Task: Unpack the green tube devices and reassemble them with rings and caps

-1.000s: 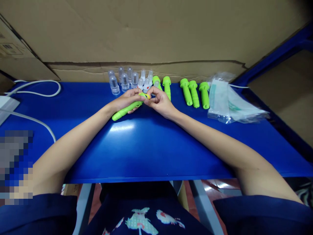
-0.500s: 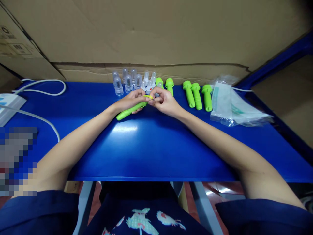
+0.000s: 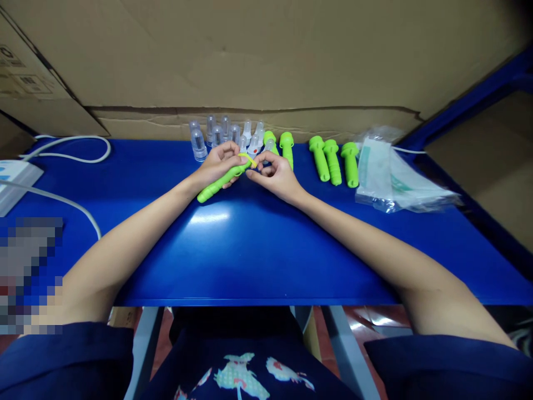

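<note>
My left hand [image 3: 220, 165] is wrapped round a green ribbed plastic handle [image 3: 214, 190], which slants from lower left to upper right above the table. At the handle's upper end sits a thin yellow ring or band [image 3: 249, 159]. My right hand [image 3: 277, 175] has its thumb and fingertips at the band's right side, and the fingers look closed on it. Just behind my hands stand clear plastic bottle-like caps [image 3: 199, 145] and smaller white-based clear pieces [image 3: 255, 145], one with a red dot. Two more green handles [image 3: 286, 147] lie behind my right hand.
Three green handles [image 3: 332, 161] lie to the right, beside clear plastic bags [image 3: 387, 172] with white and green contents. A white cable [image 3: 79, 208] and a white power strip [image 3: 19, 178] are at the left. Cardboard [image 3: 250, 55] walls the back of the blue table [image 3: 258, 255].
My right hand has shifted slightly and its fingers have opened a little. The yellow band now stands out further from the handle's end. The handle stays in my left hand.
</note>
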Demonstrator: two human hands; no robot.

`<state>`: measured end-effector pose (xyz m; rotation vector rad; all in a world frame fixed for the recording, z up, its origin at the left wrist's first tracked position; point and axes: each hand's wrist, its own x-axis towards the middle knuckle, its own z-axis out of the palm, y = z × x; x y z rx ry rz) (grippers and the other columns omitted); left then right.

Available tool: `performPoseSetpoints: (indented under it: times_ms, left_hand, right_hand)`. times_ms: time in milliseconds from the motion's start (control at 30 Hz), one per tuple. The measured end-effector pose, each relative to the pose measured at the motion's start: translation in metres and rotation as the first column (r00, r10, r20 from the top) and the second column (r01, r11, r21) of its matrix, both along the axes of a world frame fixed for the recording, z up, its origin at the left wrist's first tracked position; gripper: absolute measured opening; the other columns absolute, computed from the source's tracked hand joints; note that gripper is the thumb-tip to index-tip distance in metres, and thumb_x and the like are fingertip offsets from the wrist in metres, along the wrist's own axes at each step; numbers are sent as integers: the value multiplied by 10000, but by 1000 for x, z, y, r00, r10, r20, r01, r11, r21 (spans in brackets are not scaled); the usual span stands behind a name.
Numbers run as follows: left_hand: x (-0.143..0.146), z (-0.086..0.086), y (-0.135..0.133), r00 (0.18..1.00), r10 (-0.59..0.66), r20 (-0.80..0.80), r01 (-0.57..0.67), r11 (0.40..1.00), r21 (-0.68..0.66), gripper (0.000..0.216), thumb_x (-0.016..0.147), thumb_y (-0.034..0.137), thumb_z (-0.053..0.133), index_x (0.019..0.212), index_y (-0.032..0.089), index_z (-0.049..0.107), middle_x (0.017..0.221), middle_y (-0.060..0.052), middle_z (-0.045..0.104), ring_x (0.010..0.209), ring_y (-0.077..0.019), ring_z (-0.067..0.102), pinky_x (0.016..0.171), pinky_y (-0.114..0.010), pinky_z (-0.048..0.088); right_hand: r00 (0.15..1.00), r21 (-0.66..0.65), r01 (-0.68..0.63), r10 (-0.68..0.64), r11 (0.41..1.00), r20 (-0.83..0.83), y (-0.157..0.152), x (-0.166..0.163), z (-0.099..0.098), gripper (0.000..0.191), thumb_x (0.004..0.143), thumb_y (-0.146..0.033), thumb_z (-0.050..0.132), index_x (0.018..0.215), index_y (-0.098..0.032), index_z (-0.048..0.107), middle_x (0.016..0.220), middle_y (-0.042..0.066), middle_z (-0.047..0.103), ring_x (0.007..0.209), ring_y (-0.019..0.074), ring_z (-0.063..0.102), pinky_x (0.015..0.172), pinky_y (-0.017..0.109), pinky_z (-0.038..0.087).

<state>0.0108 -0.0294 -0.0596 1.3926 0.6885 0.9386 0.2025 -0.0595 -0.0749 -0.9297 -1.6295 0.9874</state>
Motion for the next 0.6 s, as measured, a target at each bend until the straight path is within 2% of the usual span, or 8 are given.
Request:
performPoseSetpoints:
  times_ms: [167,333,433,600]
  left_hand:
    - [3,1,-6,1000,25,13,-25,1000,0,518,693,426,865,890,234,426,588,96,583,377,-86,529,342,-158,304]
    - [6,1,-6,998,49,48,-49,999,3,574,703,491,886,908,239,412,600,101,599,364,-76,516,340,-168,327]
    - [7,0,-3,995,83,50,-83,997,-7,579,717,497,880,925,246,402,588,105,605,359,-80,515,334,-171,314]
    - [9,1,-3,988,151,20,-151,989,-6,533,781,482,853,915,247,395,590,115,591,366,-66,516,344,-167,309]
  right_hand:
    - [999,-36,24,-25,999,-30,1,-1,-4,411,660,-441,892,815,-162,634,749,-47,487,483,16,349,440,198,228]
    - [998,-50,6,-9,999,-55,-2,-2,-6,302,724,-368,834,878,-194,641,770,-40,517,472,38,392,389,210,270]
    - [999,-44,-5,3,999,-49,-6,-4,-5,318,745,-367,823,940,-217,621,794,-44,520,454,40,406,388,218,277]
    - [999,53,-22,24,998,-37,-13,-9,-2,388,773,-434,833,994,-228,588,820,-41,492,476,36,392,455,234,265]
